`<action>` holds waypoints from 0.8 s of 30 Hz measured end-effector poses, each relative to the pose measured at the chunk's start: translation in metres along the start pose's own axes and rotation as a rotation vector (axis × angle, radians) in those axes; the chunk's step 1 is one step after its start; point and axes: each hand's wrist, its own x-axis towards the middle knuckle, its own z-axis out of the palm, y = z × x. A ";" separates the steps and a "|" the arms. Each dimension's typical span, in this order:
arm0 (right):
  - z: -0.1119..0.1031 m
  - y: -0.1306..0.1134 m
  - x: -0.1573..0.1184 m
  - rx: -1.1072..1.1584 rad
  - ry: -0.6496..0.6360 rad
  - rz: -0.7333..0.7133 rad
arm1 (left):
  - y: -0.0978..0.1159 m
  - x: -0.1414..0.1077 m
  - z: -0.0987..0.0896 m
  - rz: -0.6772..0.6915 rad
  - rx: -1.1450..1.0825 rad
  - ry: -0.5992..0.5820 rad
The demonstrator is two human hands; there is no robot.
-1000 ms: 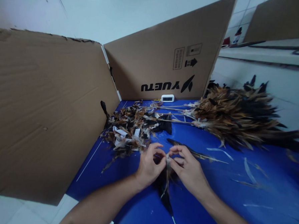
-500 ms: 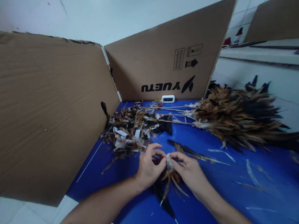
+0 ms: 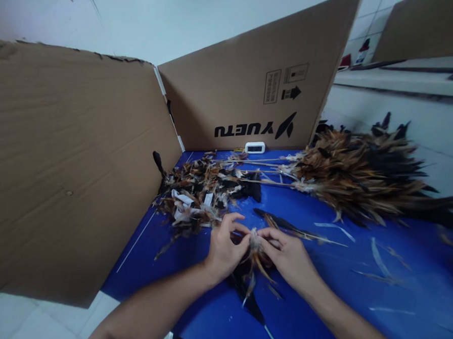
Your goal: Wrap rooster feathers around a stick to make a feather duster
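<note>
Between my two hands is a small bunch of brown feathers, its pale fluffy base pointing up and its tips hanging toward me. My left hand pinches the base from the left with thumb and forefinger. From the other side, my right hand pinches the same base, fingers curled. Under the bunch, a long black feather lies on the blue tabletop, its bare quill toward the near edge. Just beyond my hands rests another dark feather with a pale shaft.
A heap of loose feathers and white scraps lies at the left. Feather dusters on thin sticks lie at the back right. Cardboard panels wall the left and back. A small white device and clear strips are on the table.
Both hands keep their pinch on the feather bunch, with only slight finger movement. The bunch's hanging tips have shifted a little to the left.
</note>
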 end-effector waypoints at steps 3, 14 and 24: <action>-0.001 0.001 0.000 -0.051 0.019 -0.026 | -0.001 0.000 -0.001 0.021 0.042 -0.016; -0.009 -0.005 0.000 -0.342 0.027 -0.280 | 0.005 -0.001 -0.005 0.043 0.083 -0.062; -0.005 -0.013 -0.004 -0.441 0.071 -0.299 | 0.008 -0.001 -0.005 0.079 0.054 -0.082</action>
